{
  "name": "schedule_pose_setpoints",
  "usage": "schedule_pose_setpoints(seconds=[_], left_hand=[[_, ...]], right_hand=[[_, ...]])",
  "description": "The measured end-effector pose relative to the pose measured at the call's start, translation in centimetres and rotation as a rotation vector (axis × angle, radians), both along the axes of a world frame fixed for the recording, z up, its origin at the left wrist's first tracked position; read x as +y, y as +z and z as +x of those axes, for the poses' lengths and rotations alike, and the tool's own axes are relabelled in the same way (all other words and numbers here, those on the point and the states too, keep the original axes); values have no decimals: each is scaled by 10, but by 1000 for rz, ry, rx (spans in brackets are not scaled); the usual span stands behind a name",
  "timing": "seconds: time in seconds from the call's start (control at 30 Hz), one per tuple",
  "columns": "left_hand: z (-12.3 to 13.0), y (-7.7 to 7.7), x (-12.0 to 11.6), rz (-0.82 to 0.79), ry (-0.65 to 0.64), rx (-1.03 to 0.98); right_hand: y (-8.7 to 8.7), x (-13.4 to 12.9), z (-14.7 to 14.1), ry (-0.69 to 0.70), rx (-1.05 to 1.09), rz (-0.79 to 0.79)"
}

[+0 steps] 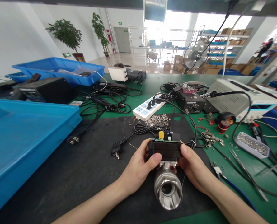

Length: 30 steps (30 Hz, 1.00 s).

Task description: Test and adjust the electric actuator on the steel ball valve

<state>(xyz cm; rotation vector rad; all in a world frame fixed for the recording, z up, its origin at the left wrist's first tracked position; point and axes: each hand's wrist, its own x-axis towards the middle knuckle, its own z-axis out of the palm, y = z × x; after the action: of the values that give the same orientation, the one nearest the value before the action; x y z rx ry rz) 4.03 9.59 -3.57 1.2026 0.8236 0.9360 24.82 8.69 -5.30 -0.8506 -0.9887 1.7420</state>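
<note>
Between my hands is a motorized ball valve (pixel 167 151): a black actuator housing on top with a bare circuit board along its upper edge, and a steel valve body (pixel 168 188) below, its threaded opening facing me. My left hand (pixel 142 166) grips the housing's left side, thumb across the front. My right hand (pixel 192 165) closes on its right side, thumb at the upper corner, with fingers partly hidden behind. A yellow component (pixel 161 134) stands up from the board. A black cable with a plug (pixel 116 150) lies just beyond my left hand on the black mat (pixel 82 177).
Blue trays (pixel 31 124) stand at the left. Ahead lie a white power strip (pixel 150 107) and a pile of small nuts (pixel 158 119). At the right are cutting pliers (pixel 218 170), tweezers (pixel 248 174), a tray of small parts (pixel 252 144) and a soldering station (pixel 191 102).
</note>
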Motion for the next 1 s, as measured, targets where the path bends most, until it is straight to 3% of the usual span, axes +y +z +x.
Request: schedule_pose_setpoints(seconds=[0.47, 1.0], left_hand=[[0, 2, 1, 19, 12, 24], [0, 2, 1, 33, 20, 34]], right_hand=[[3, -2, 0, -58, -27, -62], [4, -2, 0, -44, -23, -28]])
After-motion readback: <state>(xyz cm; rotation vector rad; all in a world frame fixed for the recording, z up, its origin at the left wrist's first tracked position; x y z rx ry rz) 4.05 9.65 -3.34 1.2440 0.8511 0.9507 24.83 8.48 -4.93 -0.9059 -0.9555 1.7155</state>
